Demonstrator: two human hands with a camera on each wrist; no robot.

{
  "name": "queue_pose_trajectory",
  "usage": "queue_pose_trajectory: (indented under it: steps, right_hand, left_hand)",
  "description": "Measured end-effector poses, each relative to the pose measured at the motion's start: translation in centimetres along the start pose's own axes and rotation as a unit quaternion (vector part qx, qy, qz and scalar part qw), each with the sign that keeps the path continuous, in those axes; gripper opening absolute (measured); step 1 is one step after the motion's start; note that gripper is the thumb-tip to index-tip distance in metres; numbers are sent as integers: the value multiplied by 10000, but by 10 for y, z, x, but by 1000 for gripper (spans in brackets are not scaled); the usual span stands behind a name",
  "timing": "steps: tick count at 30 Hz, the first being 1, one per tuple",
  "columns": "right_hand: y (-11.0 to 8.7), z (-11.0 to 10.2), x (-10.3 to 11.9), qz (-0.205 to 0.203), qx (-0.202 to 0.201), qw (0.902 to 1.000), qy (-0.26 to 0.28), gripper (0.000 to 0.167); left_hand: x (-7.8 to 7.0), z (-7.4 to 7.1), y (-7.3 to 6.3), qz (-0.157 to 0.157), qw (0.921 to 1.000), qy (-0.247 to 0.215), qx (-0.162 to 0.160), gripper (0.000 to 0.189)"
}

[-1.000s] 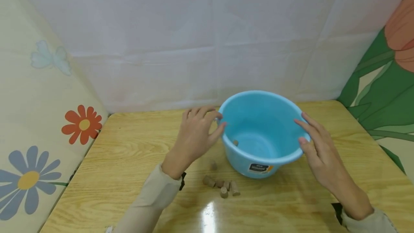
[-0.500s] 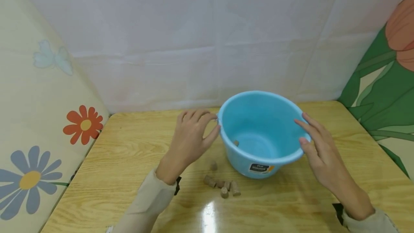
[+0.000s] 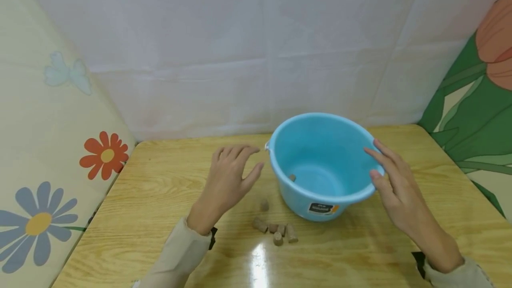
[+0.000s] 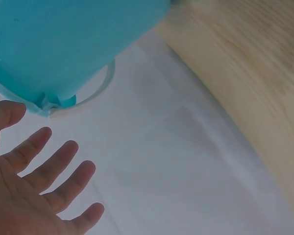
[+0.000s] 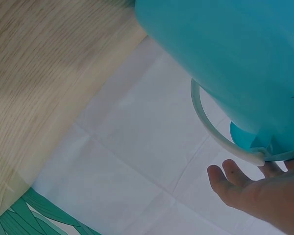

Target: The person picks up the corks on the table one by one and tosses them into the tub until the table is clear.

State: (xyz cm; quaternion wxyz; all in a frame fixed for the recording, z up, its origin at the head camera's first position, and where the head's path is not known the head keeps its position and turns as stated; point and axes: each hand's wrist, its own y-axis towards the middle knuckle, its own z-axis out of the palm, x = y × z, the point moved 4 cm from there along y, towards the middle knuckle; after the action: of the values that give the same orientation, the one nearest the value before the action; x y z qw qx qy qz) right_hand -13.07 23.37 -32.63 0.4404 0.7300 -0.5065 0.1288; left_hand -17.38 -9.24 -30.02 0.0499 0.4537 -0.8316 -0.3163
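A light blue plastic bucket [image 3: 320, 210] with a dark label stands on the table, its mouth turned up towards the head view. My right hand [image 3: 404, 194] holds its right rim, with fingertips reaching over the edge and the thumb at the near side. Left of the bucket, my left hand [image 3: 228, 181] is off the rim, its fingers spread and loosely bent around nothing. In front of the bucket lie several small brown cork-like cylinders [image 3: 278, 238]. One more such piece [image 3: 293, 177] shows inside the bucket, partly hidden by the near rim.
The wooden table [image 3: 168, 181] runs back to a white cloth [image 3: 180, 79]. Flower-patterned panels stand at the left and right sides. A pale carrying handle [image 5: 206, 117] hangs behind the bucket in the right wrist view.
My left hand has let go of the bucket's left rim and drawn away to the left, uncovering the handle's pivot there. The right hand and the bucket have stayed nearly still.
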Motion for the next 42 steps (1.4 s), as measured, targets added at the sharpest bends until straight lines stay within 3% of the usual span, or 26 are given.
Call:
queue_pose_trajectory:
  steps: [14,29,42]
  right_hand:
    - [-1,1,0,-40,-30,10000,4,47]
    - [-2,1,-1,19,-6,10000,36,46]
    - [-1,1,0,-19,-33,10000,-15,46]
  left_hand:
    - [8,16,-16,-56,9994,0,333,38]
    - [11,32,-29,-74,9980,-10,630,29]
    - [17,46,-41,-300,9911,-358,1248,33]
